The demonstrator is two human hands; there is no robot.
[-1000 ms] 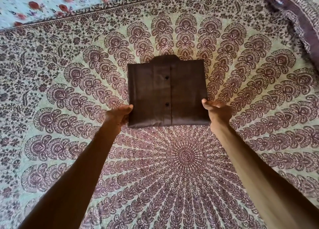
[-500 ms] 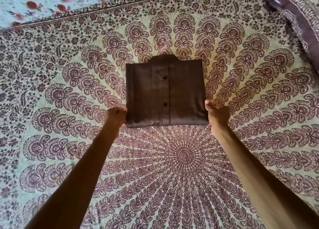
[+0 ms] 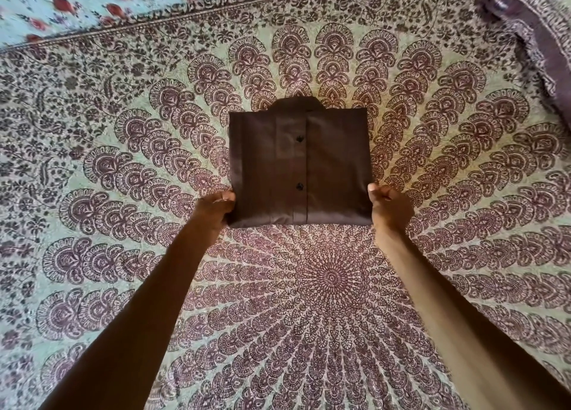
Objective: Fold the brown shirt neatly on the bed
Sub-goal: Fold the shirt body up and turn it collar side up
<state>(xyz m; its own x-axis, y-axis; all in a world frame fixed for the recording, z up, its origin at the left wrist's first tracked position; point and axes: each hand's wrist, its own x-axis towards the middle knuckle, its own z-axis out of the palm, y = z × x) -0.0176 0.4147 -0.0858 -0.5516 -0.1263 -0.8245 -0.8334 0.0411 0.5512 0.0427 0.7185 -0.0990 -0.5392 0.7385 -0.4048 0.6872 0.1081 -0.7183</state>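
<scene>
A: Item one, far left of the brown shirt?
B: Rose-print sheet, up and left of it, well apart. Under everything is the mandala-print bedspread covering the bed.
A: Next.
B: Left hand, at the shirt's near left corner. Fingers curled round the edge, grasping it.
A: The shirt itself?
B: Folded to a neat rectangle, lying flat mid-bed, placket up, two buttons showing, collar at the far edge. Judged light, soft and limp; layers likely to slide apart if lifted from one point. Best taken by both near corners together, or supported flat from beneath.
A: Right of it?
B: Right hand, at the near right corner. Thumb against the edge, fingers curled, apparently pinching the fabric, though the tips are hidden.
A: Far right?
B: Brown-edged printed cloth, bunched, up and right of the shirt, well apart.
A: Obstructions?
B: None touching the shirt; only the two hands meet it.
</scene>
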